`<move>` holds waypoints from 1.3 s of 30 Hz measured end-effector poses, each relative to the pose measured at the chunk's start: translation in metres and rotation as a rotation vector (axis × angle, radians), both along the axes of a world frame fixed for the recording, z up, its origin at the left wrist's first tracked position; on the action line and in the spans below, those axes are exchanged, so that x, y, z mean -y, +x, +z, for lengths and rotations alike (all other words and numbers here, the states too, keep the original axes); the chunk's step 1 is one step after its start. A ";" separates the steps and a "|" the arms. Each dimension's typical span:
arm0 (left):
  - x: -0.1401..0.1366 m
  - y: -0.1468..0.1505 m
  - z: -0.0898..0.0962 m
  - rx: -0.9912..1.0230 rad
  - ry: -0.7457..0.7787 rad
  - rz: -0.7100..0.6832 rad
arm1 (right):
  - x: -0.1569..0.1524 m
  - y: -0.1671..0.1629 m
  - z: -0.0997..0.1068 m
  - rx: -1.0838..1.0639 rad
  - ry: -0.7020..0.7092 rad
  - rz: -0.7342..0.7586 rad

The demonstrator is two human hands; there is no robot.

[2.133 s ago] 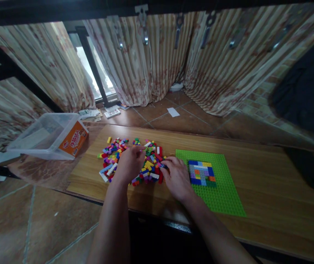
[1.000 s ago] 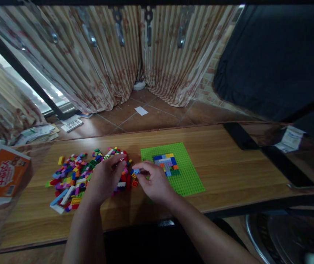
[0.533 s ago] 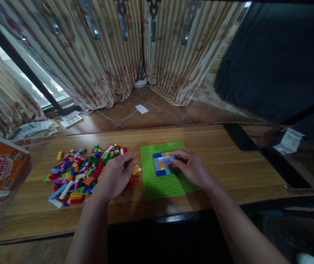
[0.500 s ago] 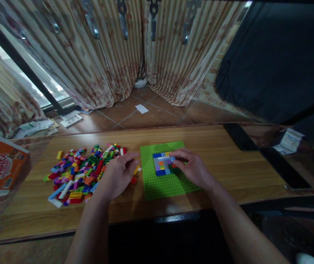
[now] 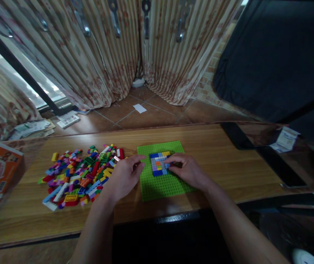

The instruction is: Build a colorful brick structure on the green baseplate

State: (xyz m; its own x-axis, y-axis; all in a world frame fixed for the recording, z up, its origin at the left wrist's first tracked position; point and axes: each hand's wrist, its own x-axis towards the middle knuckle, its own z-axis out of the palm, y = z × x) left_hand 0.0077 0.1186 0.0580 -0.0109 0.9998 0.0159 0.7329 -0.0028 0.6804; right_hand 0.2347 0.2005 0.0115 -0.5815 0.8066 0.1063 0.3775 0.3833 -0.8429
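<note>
A green baseplate (image 5: 162,189) lies on the table, and a flat patch of coloured building bricks (image 5: 158,164) is fitted on it, with blue, light blue, yellow, lilac and orange parts. At the patch's right side my right hand (image 5: 188,170) pinches a small light blue brick (image 5: 167,165) between thumb and fingertips, partly hiding it. My left hand (image 5: 125,178) hovers by the plate's left edge, thumb and forefinger apart with nothing visible between them. Its curled other fingers are hidden from view. Left of it spreads a heap of loose mixed bricks (image 5: 77,176).
An orange and white box (image 5: 1,168) stands at the table's left end. Two dark flat objects (image 5: 236,136) lie along the right side of the wooden table (image 5: 209,139). Papers (image 5: 33,128) and striped curtains (image 5: 113,73) are beyond the far edge.
My right hand has moved slightly left and down over the brick patch with the light blue brick. My left hand has shifted right, closer to the plate. The view has turned a little.
</note>
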 end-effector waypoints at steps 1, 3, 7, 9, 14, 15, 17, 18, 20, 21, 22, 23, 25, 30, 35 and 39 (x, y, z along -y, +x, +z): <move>0.000 0.000 -0.001 -0.004 -0.001 0.000 | 0.000 0.000 0.000 0.004 0.006 -0.003; 0.000 0.000 -0.001 -0.013 -0.007 0.000 | 0.001 0.000 0.000 0.017 0.020 -0.014; -0.001 0.001 -0.002 -0.034 -0.023 -0.008 | 0.002 -0.001 0.003 0.032 0.039 -0.024; -0.001 0.001 -0.003 -0.032 -0.024 -0.008 | 0.003 -0.002 0.004 0.033 0.049 -0.013; -0.002 0.000 -0.004 -0.031 -0.016 -0.008 | 0.004 -0.003 0.006 0.058 0.095 0.020; -0.002 0.000 -0.004 -0.033 -0.016 -0.006 | 0.004 -0.004 0.007 0.066 0.113 0.027; -0.001 0.000 -0.003 -0.036 -0.020 -0.005 | 0.004 -0.004 0.008 0.082 0.155 0.052; -0.001 0.000 -0.003 -0.039 -0.022 -0.005 | 0.005 -0.004 0.010 0.088 0.178 0.066; -0.001 -0.001 -0.003 -0.045 -0.022 -0.003 | 0.005 -0.004 0.012 0.100 0.214 0.090; -0.001 -0.001 -0.004 -0.047 -0.019 -0.003 | 0.006 -0.004 0.013 0.105 0.225 0.093; -0.001 -0.001 -0.004 -0.046 -0.012 -0.002 | 0.006 -0.004 0.014 0.112 0.233 0.092; 0.000 -0.001 -0.005 -0.043 -0.006 -0.003 | 0.006 -0.003 0.015 0.119 0.237 0.090; 0.000 -0.002 -0.006 -0.037 -0.003 -0.007 | 0.007 -0.002 0.014 0.128 0.245 0.082; 0.000 0.002 -0.005 -0.042 -0.027 -0.007 | 0.010 -0.004 0.009 0.147 0.272 0.046; 0.000 0.009 -0.003 -0.051 -0.032 -0.044 | 0.012 -0.009 0.009 0.171 0.277 0.013; 0.000 0.010 -0.004 -0.080 -0.031 -0.063 | 0.011 -0.010 0.011 0.172 0.221 -0.011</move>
State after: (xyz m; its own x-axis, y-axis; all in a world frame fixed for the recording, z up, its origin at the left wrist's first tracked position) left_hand 0.0176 0.1189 0.0537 0.0522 0.9985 -0.0164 0.7836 -0.0308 0.6205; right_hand 0.2247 0.1898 0.0229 -0.5980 0.7808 0.1810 0.5130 0.5463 -0.6621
